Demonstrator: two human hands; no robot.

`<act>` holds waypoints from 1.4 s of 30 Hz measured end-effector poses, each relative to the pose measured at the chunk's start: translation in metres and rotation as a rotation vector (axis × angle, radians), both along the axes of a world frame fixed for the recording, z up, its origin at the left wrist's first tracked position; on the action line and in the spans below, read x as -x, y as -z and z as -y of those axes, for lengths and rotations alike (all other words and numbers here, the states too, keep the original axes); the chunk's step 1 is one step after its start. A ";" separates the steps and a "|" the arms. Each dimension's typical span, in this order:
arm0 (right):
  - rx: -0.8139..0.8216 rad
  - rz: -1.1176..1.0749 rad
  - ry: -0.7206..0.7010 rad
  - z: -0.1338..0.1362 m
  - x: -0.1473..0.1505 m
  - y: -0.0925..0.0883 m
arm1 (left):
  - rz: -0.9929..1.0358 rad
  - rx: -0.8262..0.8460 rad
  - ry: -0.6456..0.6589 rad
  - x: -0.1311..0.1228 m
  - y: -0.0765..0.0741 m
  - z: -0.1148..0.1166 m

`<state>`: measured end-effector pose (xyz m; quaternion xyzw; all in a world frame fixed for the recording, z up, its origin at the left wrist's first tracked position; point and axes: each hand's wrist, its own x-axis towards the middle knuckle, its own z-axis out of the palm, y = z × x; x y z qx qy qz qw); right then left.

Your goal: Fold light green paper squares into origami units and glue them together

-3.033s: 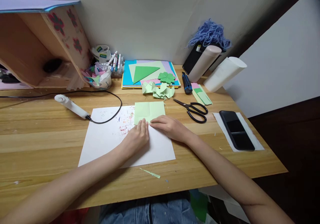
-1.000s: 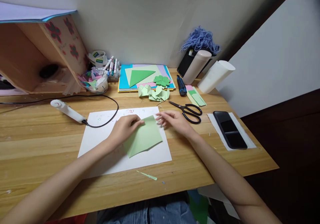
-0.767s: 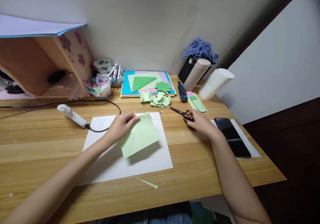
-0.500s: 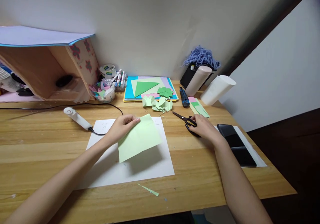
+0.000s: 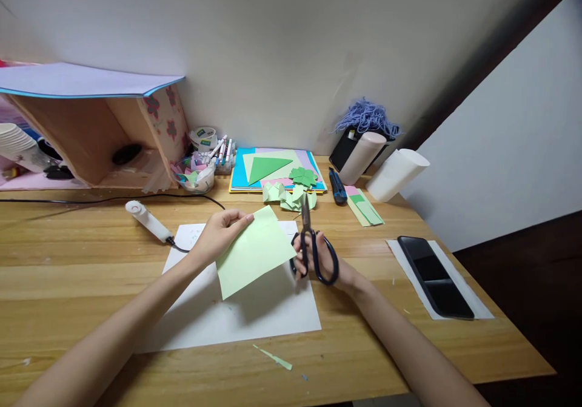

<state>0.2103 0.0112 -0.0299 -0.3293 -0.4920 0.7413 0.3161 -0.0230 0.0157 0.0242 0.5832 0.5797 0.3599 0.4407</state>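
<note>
My left hand [image 5: 226,232] pinches the upper left edge of a pale green sheet of paper [image 5: 254,255], which is tilted above a white sheet [image 5: 291,316] lying on the table. In my right hand [image 5: 321,256] are black-handled scissors [image 5: 307,228], raised just right of the green paper with the blades together and pointing away from me. My fingers are at the handle loops, partly hidden behind them. Folded pale green paper pieces [image 5: 287,197] and a green paper clover [image 5: 303,178] lie beyond the blades. A thin green offcut [image 5: 273,357] rests near the front edge.
A white glue gun [image 5: 148,222] with a black cord lies to the left. Behind are a cardboard box [image 5: 100,134], markers [image 5: 222,150], stacked coloured paper [image 5: 236,173], a blue utility knife [image 5: 337,187] and paper rolls [image 5: 398,174]. A phone [image 5: 434,276] lies at the right.
My right hand has lifted the scissors off the table and brought them left, beside the green paper, blades now turned upward in view. My left hand still holds the paper almost unmoved.
</note>
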 end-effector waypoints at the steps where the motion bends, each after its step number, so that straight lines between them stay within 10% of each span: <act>1: 0.058 -0.029 -0.064 0.004 0.006 0.004 | -0.003 0.000 0.001 0.000 0.000 0.000; 15: -0.169 0.272 -0.237 0.024 0.011 -0.003 | 0.056 0.054 0.019 -0.005 0.006 0.000; 42: -0.200 0.327 -0.033 0.028 0.015 0.008 | 0.024 0.074 0.030 -0.004 0.005 0.000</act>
